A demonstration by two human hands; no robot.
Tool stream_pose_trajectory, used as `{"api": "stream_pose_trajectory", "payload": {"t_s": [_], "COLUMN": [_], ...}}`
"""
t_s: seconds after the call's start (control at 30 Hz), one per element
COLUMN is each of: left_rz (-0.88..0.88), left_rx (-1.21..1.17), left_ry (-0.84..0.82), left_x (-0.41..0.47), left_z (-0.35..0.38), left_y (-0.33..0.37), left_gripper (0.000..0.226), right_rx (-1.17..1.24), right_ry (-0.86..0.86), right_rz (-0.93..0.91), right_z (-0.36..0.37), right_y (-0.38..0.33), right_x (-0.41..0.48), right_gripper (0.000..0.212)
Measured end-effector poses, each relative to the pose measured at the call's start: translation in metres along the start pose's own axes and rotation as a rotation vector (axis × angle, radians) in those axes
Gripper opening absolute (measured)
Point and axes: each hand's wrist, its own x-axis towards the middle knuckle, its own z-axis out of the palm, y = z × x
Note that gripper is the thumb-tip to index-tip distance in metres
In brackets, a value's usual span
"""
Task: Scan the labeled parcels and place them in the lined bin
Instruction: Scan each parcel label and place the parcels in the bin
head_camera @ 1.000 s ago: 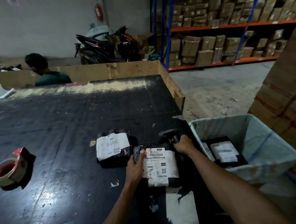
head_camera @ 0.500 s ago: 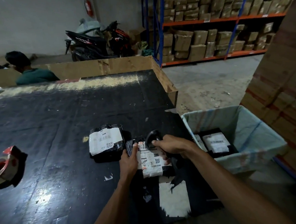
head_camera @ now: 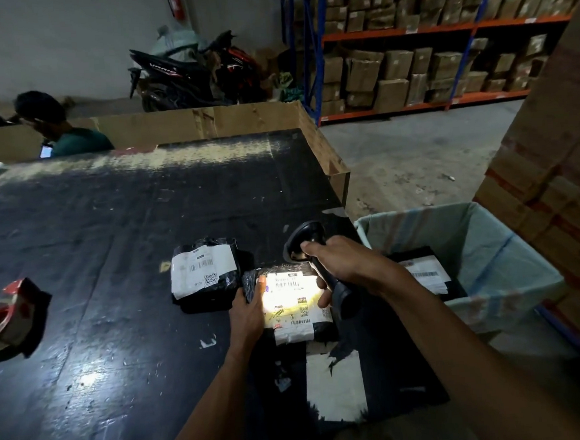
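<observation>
- Parcel (head_camera: 293,305) in black wrap, flat on the worktop (head_camera: 112,249) near its five o'clock corner, white label up and washed in bright scanner light
- Left hand (head_camera: 248,312) pinching the parcel's nine o'clock edge, thumb on top beside the label, remaining fingers curled against the wrap; most likely to pin the soft wrap flat and keep it from sliding during the read
- Right hand (head_camera: 346,264) wrapped round the handle of the scanner (head_camera: 305,241), forefinger up by the head; head held above the parcel's one o'clock corner, clear of it and tilted down toward the label, presumably to throw the beam across the barcodes
- Judged step: scan in progress, placing not yet done
- Second parcel (head_camera: 205,274), also black with label up, just beside the first at its ten o'clock, untouched; seemingly waiting its turn within easy reach
- Lined bin (head_camera: 500,308) off the worktop's edge at three o'clock of the scanned parcel, close by, probably to need only a short carry to the right
- Inside the bin: pale blue-green liner (head_camera: 429,223) draped over the rim, and at least one third parcel (head_camera: 423,274) lying label up on the bottom; anything more beneath it or behind the right forearm impossible to tell
- Tape roll (head_camera: 0,319) well apart at nine o'clock on the worktop, out of the way of the work
</observation>
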Motion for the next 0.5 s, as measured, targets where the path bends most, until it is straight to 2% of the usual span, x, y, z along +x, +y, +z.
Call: {"api": "stream_pose_trajectory", "payload": {"t_s": [0.1, 0.2, 0.27, 0.37, 0.43, 0.5], "left_rz": [0.006, 0.048, 0.063, 0.068, 0.067, 0.064], "left_rx": [-0.016, -0.033, -0.045, -0.04, -0.029, -0.032], "left_ry": [-0.01, 0.021, 0.038, 0.046, 0.044, 0.027], "left_x": [-0.011, -0.017, -0.018, -0.019, -0.017, -0.014], "left_z": [-0.001, 0.001, 0.001, 0.001, 0.001, 0.001], "left_y": [0.012, 0.02, 0.023, 0.023, 0.022, 0.02], "left_gripper": [0.094, 0.059, 0.045, 0.048, 0.056, 0.054], "right_rx": [-0.025, -0.038, -0.048, -0.042, -0.028, 0.05], "right_ry": [-0.006, -0.005, -0.007, -0.009, -0.001, 0.006], "right_rz": [0.006, -0.006, -0.016, -0.038, -0.041, -0.052], "right_z": [0.001, 0.0, -0.001, -0.005, -0.009, -0.014], "right_y": [0.002, 0.005, 0.009, 0.019, 0.027, 0.036], "right_x": [0.004, 0.011, 0.021, 0.04, 0.053, 0.071], "right_gripper": [0.052, 0.051, 0.054, 0.058, 0.053, 0.048]}}
